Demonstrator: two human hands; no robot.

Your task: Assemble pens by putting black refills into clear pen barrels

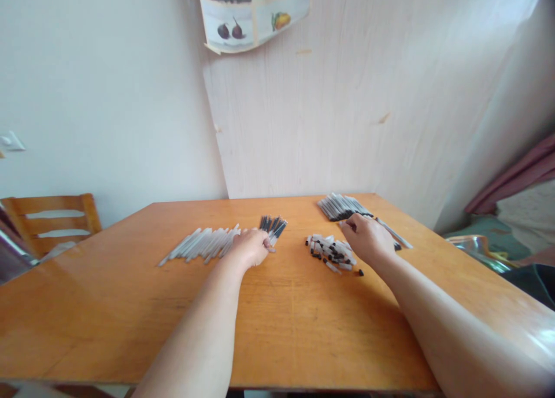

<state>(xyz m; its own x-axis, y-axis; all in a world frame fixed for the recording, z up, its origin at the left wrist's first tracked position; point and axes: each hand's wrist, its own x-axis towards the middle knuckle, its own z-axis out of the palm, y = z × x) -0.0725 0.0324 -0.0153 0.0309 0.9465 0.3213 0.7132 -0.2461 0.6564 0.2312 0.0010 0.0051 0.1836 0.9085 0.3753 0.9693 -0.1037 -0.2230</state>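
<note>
We list, on the table (286,323): left hand (252,249), curled at dark refills (280,227); right hand (368,236), curled beside caps (332,250); contents we cannot tell. Kinds lie apart, probably for easy picking.

Wooden chair (56,224) at left; fruit poster (236,30) high on wall (303,126); mauve fabric (511,172) far right.

Single head-worn view, from near-edge side of wooden table (286,328), facing forward, slightly down. Table across lower half, pale wall (113,85) across upper. Left hand (252,247) close, near centre; right hand (372,236) close, right of centre.
</note>
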